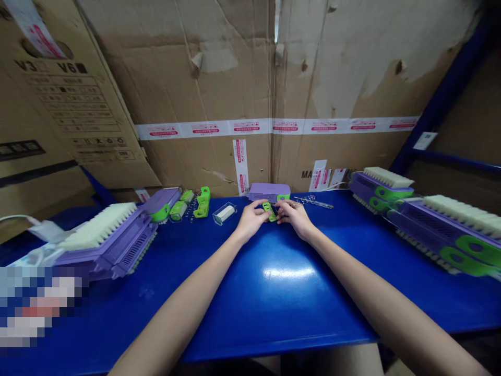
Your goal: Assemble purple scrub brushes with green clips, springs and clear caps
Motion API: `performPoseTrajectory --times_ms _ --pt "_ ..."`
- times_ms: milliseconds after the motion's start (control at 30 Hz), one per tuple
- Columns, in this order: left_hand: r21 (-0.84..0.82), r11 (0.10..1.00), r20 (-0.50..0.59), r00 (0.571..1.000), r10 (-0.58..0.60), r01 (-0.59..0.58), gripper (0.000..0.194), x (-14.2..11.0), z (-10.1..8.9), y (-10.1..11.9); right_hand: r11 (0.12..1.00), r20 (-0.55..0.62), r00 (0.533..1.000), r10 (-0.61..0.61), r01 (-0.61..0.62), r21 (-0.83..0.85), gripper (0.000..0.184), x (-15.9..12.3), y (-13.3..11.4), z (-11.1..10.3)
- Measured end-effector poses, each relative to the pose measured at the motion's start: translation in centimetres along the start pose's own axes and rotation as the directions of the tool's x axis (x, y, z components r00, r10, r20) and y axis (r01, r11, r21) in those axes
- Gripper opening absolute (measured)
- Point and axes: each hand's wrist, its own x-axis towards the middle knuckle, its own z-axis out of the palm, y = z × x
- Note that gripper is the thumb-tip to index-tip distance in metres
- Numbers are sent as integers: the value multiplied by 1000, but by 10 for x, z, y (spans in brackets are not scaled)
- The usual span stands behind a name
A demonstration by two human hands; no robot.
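Both of my hands meet at the far middle of the blue table [274,282]. My left hand [251,219] and my right hand [294,215] pinch a small green plastic piece [269,211] between their fingertips. Just behind them lies a purple brush body [269,191] with a green tab at its right end. A thin metal spring or rod [315,202] lies to the right of my right hand.
Stacked purple brushes with white bristles sit at the left [107,237] and at the right [430,219]. Green parts [202,202], a purple part [162,202] and a small clear box [224,213] lie at the back left. Cardboard boxes [254,89] wall off the back.
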Motion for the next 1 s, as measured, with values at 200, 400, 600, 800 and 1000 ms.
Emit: performPoseTrajectory --times_ms 200,400,600,800,1000 --pt "-30 999 -15 1000 13 -13 50 0 1 -6 999 -42 999 -25 26 30 28 0 2 -2" --pt "-27 999 -25 999 34 -34 52 1 1 -8 998 -34 998 -50 51 24 21 2 4 -2" --pt "-60 998 1 1000 6 -6 53 -1 1 -4 998 -47 997 -55 56 22 18 1 3 -2" --pt "-46 999 -4 1000 17 -17 56 -1 0 -4 999 -33 998 -46 46 24 17 0 2 -2" --pt "-77 997 38 999 9 -6 59 -2 -2 -1 995 -24 999 -26 28 92 17 -1 0 -2"
